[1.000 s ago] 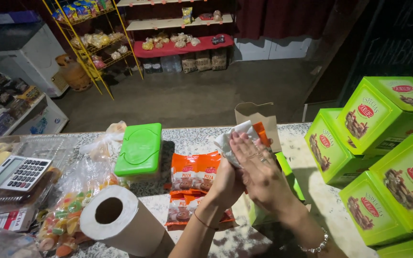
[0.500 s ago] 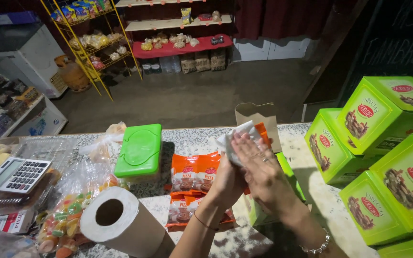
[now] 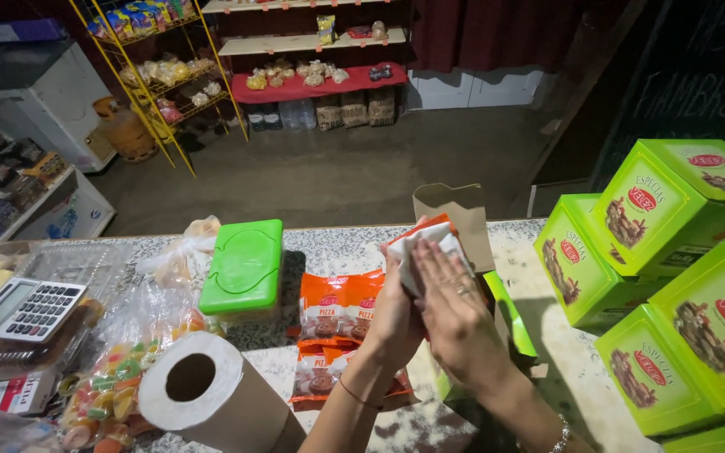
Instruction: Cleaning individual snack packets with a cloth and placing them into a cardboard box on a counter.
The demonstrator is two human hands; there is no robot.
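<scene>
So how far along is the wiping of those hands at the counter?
Under way, not finished. Both hands, left hand and right hand, are pressed around a white wipe. The green-lidded wipe box sits shut beside the orange snack packs. The wipe has not been put down yet.

A white wipe (image 3: 426,248), crumpled and folded, is being pressed between two palms above the granite counter (image 3: 547,352), near its far edge. It is sitting upright between the hands, its upper corner poking out, just in front of a brown paper bag (image 3: 455,210).
</scene>
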